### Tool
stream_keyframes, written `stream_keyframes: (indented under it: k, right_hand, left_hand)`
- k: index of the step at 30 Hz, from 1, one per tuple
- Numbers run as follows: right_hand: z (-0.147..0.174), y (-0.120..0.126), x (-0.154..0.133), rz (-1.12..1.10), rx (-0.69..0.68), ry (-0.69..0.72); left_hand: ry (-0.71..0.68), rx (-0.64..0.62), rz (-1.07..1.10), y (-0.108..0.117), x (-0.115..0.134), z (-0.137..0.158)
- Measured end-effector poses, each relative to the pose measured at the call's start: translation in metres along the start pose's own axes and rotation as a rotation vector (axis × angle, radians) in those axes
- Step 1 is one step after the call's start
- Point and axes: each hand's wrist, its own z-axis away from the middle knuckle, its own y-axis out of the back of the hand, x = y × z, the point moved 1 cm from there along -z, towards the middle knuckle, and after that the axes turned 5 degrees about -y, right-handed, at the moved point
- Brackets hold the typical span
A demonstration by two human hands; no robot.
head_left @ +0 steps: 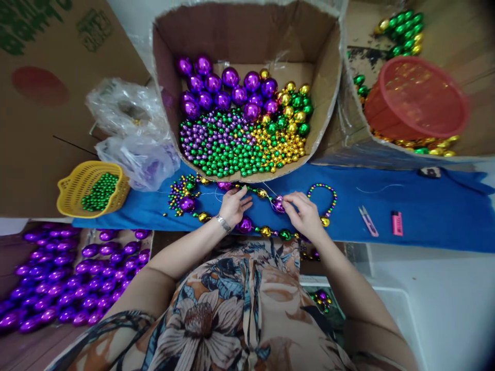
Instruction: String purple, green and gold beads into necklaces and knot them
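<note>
On the blue cloth (pixel 417 206) lies a long strand of green, gold and purple beads, with a gold bead (pixel 265 231) near its front. My left hand (pixel 233 206) is beside the strand's back stretch, fingers spread and palm partly turned up. Between the thumb and fingers of my right hand (pixel 299 208) is a shiny purple bead (pixel 278 204), with pale thread running by it. A looped end of small beads (pixel 324 185) curves out right of that hand. At the left, a cluster of small beads (pixel 180 193) surrounds a large purple bead (pixel 187 204).
Behind my hands stands a cardboard box (pixel 247 31) of loose beads. A yellow basket (pixel 69 198) holds green beads at left. Snips (pixel 367 221) and a pink lighter (pixel 396 223) lie right. An orange tub (pixel 417 98) sits in another box. Purple beads (pixel 88 268) fill the lower left.
</note>
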Motion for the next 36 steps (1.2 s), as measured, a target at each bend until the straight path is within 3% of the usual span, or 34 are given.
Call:
stream_keyframes:
  k: [8,14,25,28,32,36]
  right_hand:
    - [0.004,-0.014,0.008,-0.123,-0.061,-0.076]
    - [0.005,-0.018,0.012,-0.148,-0.089,-0.059]
    - [0.013,-0.018,0.010,-0.149,-0.110,-0.053]
    - [0.015,-0.012,0.003,-0.073,-0.120,-0.007]
    - [0.019,0.005,-0.007,0.197,-0.116,0.061]
    - [0.022,0.018,-0.013,0.471,-0.157,0.080]
  left_hand:
    - [-0.003,-0.014,0.006,-0.011,0.000,-0.003]
    - [0.011,0.016,0.037,-0.015,-0.002,-0.008]
    - [-0.019,-0.052,0.156,-0.003,-0.011,-0.007]
    - [0.016,-0.109,0.179,0.002,-0.009,-0.001]
    - [0.046,-0.201,0.177,0.009,-0.002,0.011]
    - [0.006,-0.175,0.267,0.012,0.000,0.016]
